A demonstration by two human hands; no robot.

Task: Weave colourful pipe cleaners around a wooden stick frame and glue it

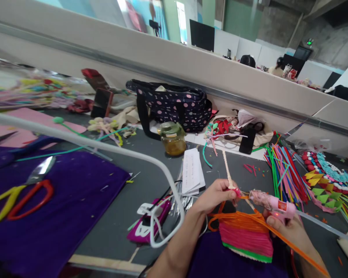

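Note:
My left hand [217,196] pinches a small handmade craft piece at a bright pink bit, with a cream fuzzy stem [227,168] rising from it. In my right hand [292,231] is a pink hot glue gun [274,204], its nozzle close to my left fingertips and a clear glue stick [321,222] out of its back. Below both hands hangs a panel of pink strands [246,234] with a green lower edge. Loose orange strands [240,220] lie across its top, and one long orange strand [298,247] runs past my right hand.
A white hose-like tube [104,144] arches across the left foreground. Scissors [31,197] lie on purple cloth [95,181]. Beyond stand a glass jar [174,144] and a patterned bag [174,104]. Coloured stems [288,173] are at right; a purple power strip [147,224] is at left.

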